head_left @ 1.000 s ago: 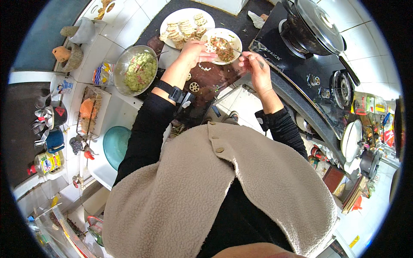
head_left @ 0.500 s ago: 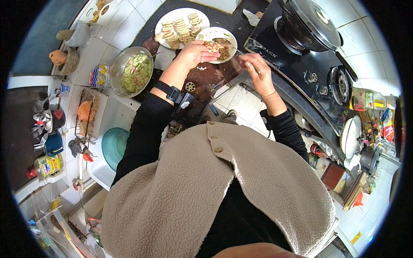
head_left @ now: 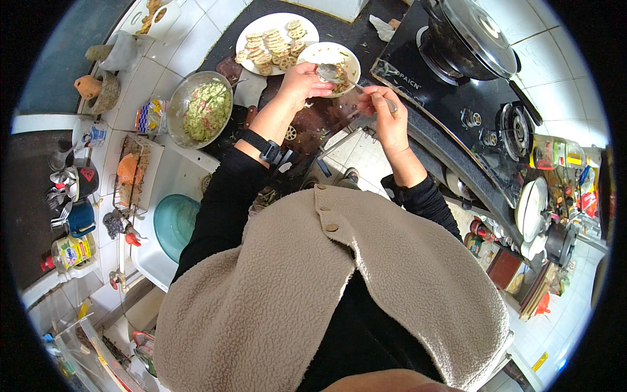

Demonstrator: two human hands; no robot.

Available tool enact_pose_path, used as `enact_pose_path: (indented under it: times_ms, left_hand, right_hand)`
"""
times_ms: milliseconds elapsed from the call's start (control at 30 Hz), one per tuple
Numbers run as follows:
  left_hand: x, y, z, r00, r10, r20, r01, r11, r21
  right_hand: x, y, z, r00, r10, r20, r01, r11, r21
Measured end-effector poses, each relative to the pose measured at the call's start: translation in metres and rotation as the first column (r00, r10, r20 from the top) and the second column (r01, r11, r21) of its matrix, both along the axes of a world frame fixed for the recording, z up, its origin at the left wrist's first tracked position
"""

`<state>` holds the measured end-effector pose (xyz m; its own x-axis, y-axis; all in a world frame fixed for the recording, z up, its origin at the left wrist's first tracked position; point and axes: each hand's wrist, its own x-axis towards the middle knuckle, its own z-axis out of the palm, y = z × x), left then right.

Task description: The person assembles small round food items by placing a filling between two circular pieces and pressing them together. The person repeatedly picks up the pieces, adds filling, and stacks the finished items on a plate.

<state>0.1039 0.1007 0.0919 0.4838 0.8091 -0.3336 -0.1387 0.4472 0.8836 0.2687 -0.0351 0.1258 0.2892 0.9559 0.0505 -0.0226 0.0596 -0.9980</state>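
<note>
My right hand (head_left: 384, 112) is closed around the handle of a metal spoon (head_left: 328, 72). The spoon's head lies over a white bowl (head_left: 353, 60) with some chopped filling (head_left: 339, 86) inside. At the bowl's near left side is my left hand (head_left: 304, 83), its fingers drawn together below the spoon; whatever they hold is hidden. Just behind, a white oval plate (head_left: 251, 31) carries stacks of lotus root slices (head_left: 277, 44). One loose slice (head_left: 290, 132) lies on the dark red-brown board (head_left: 316, 119) below my left wrist.
To the left stands a metal basin (head_left: 172, 112) of green mash with pink bits, beside a white sink (head_left: 151, 245) holding a teal basin (head_left: 176, 219). A black gas stove (head_left: 450, 98) with a lidded pot (head_left: 473, 42) is on the right. A knife handle (head_left: 251, 116) shows near my left forearm.
The spoon's head has moved left, over my left fingers. My right hand has shifted slightly left and turned, and my left fingers have curled in from a flatter pose.
</note>
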Motion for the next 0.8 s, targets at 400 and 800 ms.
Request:
enact_pose_path:
  times_ms: [400,800]
  left_hand:
    - [-0.011,0.002,-0.005,0.932,0.001,0.362,0.051,0.990,-0.135]
    - [-0.013,0.000,-0.003,0.966,0.099,0.239,-0.069,0.989,-0.132]
  right_hand:
    - [0.025,0.002,-0.037,0.618,-0.261,-0.741,0.147,0.965,-0.217]
    - [0.012,0.003,-0.033,0.828,-0.186,-0.528,0.132,0.981,-0.139]
